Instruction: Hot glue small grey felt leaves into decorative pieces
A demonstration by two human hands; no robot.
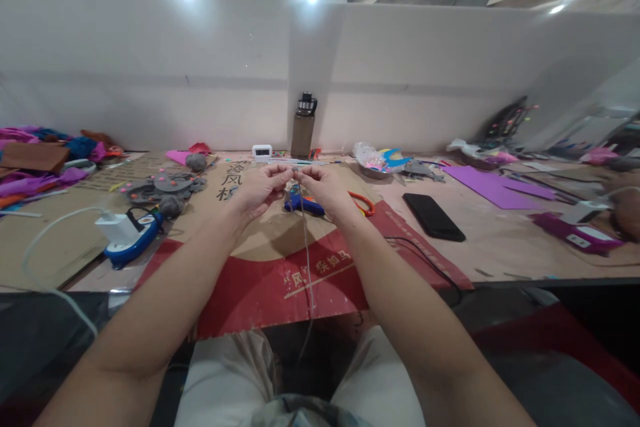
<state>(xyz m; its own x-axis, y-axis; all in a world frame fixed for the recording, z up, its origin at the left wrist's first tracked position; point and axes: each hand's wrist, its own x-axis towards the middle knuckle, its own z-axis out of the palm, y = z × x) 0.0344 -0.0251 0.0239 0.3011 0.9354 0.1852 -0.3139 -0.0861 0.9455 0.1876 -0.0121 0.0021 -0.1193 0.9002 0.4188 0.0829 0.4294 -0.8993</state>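
Above the cardboard, my left hand (pixel 263 188) and my right hand (pixel 320 188) meet fingertip to fingertip. Both are closed in a pinch. A thin grey strand of yarn (pixel 307 247) hangs from between the fingers, over the red edge of the cardboard and down toward my lap. What the fingertips hold at the very top is too small to make out. Beneath the hands lies a blue tool with orange parts (pixel 306 205), partly hidden. An orange looped handle (pixel 364 203) shows just right of my right wrist.
Printed cardboard (pixel 250 293) covers the table in front of me. A bottle (pixel 303 130) and small white clock (pixel 262 151) stand behind. Right are a black phone (pixel 434 217) and purple sheets (pixel 493 187); left, a blue power strip (pixel 131 245) and grey felt pieces (pixel 165 185). A person's hand (pixel 623 197) is far right.
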